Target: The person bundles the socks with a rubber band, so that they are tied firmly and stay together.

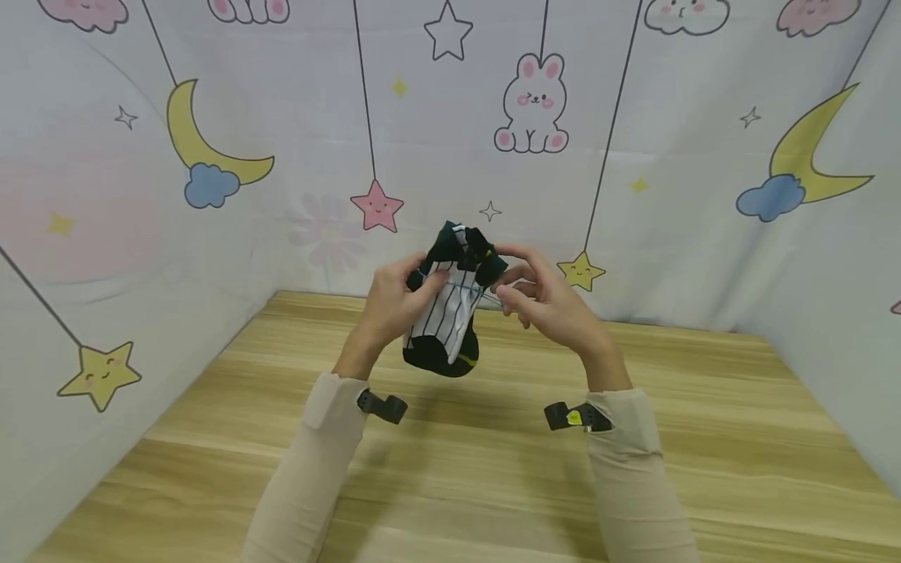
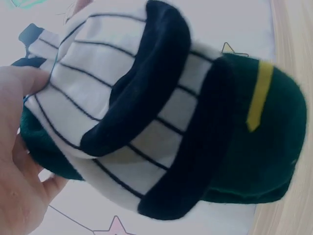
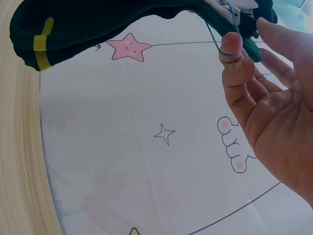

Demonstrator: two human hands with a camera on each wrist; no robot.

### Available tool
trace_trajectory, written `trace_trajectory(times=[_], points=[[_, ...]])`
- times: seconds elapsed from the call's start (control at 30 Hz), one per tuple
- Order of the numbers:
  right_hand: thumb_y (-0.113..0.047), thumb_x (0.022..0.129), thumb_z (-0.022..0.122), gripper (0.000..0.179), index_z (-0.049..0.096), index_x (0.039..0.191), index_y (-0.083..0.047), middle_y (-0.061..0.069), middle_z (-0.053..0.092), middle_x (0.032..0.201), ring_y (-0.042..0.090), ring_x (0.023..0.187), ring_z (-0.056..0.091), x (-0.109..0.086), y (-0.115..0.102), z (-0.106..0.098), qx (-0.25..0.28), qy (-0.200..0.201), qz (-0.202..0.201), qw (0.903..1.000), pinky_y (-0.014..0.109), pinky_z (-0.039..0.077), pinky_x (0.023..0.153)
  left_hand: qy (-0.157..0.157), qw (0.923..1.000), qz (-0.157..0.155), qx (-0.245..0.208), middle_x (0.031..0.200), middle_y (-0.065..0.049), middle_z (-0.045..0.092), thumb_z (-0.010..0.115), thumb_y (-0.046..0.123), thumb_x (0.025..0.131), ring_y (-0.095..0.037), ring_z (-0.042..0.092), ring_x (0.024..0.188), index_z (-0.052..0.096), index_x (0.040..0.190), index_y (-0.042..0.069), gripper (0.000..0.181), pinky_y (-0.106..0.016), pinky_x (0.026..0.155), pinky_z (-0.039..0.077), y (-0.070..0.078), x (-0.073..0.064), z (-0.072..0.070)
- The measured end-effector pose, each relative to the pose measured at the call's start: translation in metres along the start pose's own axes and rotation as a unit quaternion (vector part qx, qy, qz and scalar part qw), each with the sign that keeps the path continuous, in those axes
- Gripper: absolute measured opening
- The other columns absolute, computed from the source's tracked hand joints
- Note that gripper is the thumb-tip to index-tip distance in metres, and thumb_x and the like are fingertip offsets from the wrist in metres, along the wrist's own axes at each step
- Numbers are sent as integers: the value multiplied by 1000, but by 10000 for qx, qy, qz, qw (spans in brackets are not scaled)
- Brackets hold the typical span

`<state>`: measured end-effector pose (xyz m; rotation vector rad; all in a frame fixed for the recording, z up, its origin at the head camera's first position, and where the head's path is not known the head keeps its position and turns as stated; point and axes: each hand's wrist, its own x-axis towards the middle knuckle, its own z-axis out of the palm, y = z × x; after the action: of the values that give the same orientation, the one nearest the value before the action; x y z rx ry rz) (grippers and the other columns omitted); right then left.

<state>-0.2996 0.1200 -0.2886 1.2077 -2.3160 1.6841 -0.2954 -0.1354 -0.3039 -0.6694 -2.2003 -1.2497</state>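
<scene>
A bundle of socks (image 1: 439,313), white with dark stripes and dark green parts, is held up above the table. My left hand (image 1: 394,301) grips its left side, with the thumb across the striped fabric. A thin blue-green elastic band (image 3: 212,36) runs around the bundle. My right hand (image 1: 552,309) is at the other side, and one bent fingertip hooks the band and stretches it away from the fabric. Black sock toes hang at the bottom in the head view. In the left wrist view, a dark green sock part (image 2: 274,147) carries a yellow stripe.
Below the hands lies a wood-grain table (image 1: 479,477). A white cloth backdrop (image 1: 450,164) printed with stars, moons and a rabbit stands behind it and along both sides. Small black wrist cameras (image 1: 382,407) sit at both sleeve cuffs.
</scene>
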Motion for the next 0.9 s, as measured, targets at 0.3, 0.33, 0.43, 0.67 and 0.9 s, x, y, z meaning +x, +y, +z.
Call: trace_trajectory(times=[0.3, 0.33, 0.43, 0.67, 0.9], points=[[0, 101, 56, 33, 51, 133, -4, 13, 66, 89, 24, 78, 62, 2, -3, 4, -171, -78, -418, 9990, 31, 47, 67, 749, 9972, -19, 17, 78, -10, 69, 64, 18, 96, -19, 66, 62, 70, 102, 2, 18, -33, 53, 54, -1, 1, 3], [0, 101, 55, 30, 52, 131, -3, 12, 64, 85, 23, 75, 60, 2, -3, 5, -75, -111, -473, 9988, 31, 46, 65, 832, 9965, -36, 23, 77, -10, 68, 64, 18, 96, -19, 65, 61, 70, 100, 2, 18, -32, 52, 54, -1, 1, 3], [1, 102, 51, 23, 53, 125, -1, 13, 54, 76, 23, 67, 49, 1, -1, 6, 279, -242, -580, 9976, 30, 41, 61, 981, 9952, -52, -5, 74, -10, 67, 64, 18, 95, -18, 64, 59, 68, 96, 2, 17, -30, 51, 53, -1, 1, 2], [-6, 106, 48, 19, 59, 119, -2, 12, 56, 73, 21, 61, 51, -4, -2, -3, -117, -565, -95, 9983, 29, 44, 55, 1079, 9937, -103, -301, 79, -12, 69, 65, 18, 96, -19, 65, 63, 69, 99, 0, 18, -28, 53, 54, -2, 1, 1], [-4, 105, 49, 23, 65, 121, 1, 11, 63, 69, 16, 50, 54, -7, -7, -3, -102, -2530, 679, 9650, 26, 43, 49, 1011, 9939, -158, -399, 90, -14, 72, 64, 18, 96, -19, 67, 70, 70, 109, -1, 24, -27, 59, 55, -4, 3, 1]])
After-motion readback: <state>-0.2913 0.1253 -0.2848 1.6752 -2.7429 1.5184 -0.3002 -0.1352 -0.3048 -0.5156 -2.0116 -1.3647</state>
